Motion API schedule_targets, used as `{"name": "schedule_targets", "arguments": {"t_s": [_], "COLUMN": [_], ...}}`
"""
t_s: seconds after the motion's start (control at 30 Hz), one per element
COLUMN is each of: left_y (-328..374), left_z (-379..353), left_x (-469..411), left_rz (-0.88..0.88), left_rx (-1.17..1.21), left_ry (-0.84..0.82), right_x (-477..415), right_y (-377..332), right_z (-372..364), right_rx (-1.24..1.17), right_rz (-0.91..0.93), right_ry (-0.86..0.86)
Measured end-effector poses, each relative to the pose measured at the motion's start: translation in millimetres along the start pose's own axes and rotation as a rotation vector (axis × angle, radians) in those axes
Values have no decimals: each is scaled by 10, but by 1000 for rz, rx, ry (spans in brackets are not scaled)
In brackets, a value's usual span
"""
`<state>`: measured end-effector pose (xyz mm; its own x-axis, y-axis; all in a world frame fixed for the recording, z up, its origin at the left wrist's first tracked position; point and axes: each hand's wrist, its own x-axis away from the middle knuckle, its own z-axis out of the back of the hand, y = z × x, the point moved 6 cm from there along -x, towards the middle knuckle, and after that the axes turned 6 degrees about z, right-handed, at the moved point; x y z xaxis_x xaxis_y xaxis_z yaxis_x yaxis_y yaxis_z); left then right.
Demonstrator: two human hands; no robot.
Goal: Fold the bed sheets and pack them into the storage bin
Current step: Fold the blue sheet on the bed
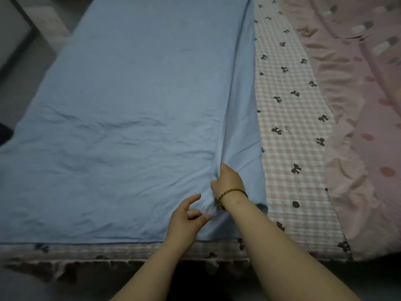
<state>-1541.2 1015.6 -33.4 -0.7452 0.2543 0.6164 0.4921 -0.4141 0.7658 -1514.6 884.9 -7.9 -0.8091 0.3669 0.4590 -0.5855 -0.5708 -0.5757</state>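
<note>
head | right hand (227, 181) fingers clenched on a raised ridge of blue sheet (121, 109) | left hand (186, 218) just beside, fingers half-curled at bunched cloth, pinching or not: can't tell | sheet spreads flat left of and beyond fingers | checked bed cover (290, 118) right of them

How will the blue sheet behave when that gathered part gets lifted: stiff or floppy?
Probably floppy: where the right hand grips the blue sheet, the cloth bunches into a long, soft ridge. It is likely thin and light, since shallow creases cross it. It may drag a little on the textured checked cover beneath rather than slide freely.
</note>
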Motion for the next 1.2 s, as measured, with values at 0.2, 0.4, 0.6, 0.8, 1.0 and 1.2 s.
{"name": "schedule_targets", "arguments": {"t_s": [0.2,0.4,0.6,0.8,1.0,1.2], "left_y": [-58,170,431,255,-105,-508], "left_z": [845,2072,2660,3174,3861,4504], "left_x": [18,-626,-1130,-1220,-1000,-828], "left_rz": [80,119,24,63,111,122], "left_rx": [62,76,-533,-356,-176,-236], "left_ry": [-32,42,-50,-50,-115,-128], "right_x": [274,337,384,445,687,1031], "right_y": [-688,-1527,-2273,-2461,-2797,-3219], "right_z": [-307,-1239,-2278,-2512,-3011,-3518], "right_rx": [110,279,253,320,443,441], "right_rz": [152,196,159,118,150,185], "right_ry": [20,-96,-164,21,4,212]}}
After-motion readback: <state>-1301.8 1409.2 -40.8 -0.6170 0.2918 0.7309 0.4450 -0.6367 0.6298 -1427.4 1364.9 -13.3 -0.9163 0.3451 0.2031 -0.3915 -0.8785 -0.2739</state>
